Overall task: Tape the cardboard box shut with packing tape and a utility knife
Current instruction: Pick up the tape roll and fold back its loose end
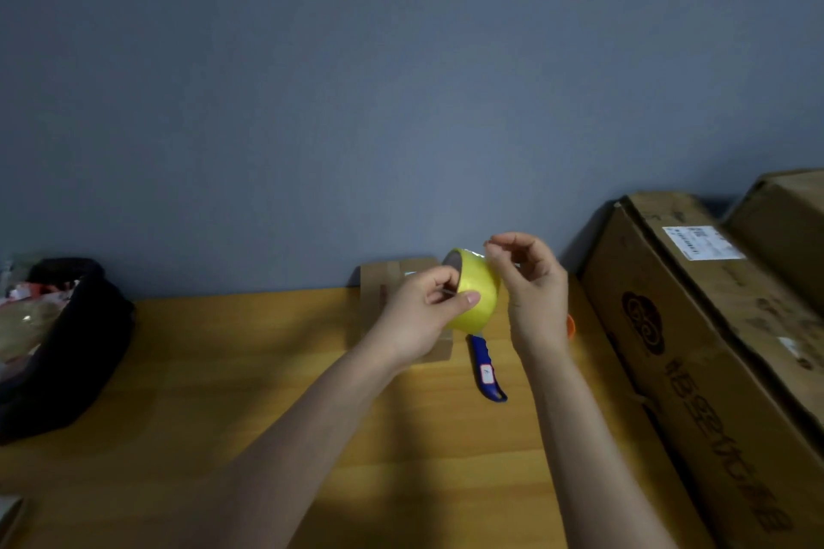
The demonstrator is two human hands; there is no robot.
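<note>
My left hand (pixel 421 310) grips a yellow roll of packing tape (pixel 477 292) held up above the wooden table (pixel 249 370), fingers through its core and thumb on the outer face. My right hand (pixel 528 281) is at the roll's upper right edge, thumb and forefinger pinched together there; whether they hold the tape's end I cannot tell. Behind the roll a small cardboard box (pixel 379 281) stands on the table, mostly hidden by my left hand. A blue-handled utility knife (pixel 488 368) lies on the table below the roll.
A large cardboard carton (pixel 695 325) with printing and a white label lies along the right edge, another carton (pixel 789 218) behind it. A black bag (pixel 67 348) with crumpled contents sits at the left. A small orange object (pixel 570 325) peeks out behind my right wrist. A grey-blue wall is behind.
</note>
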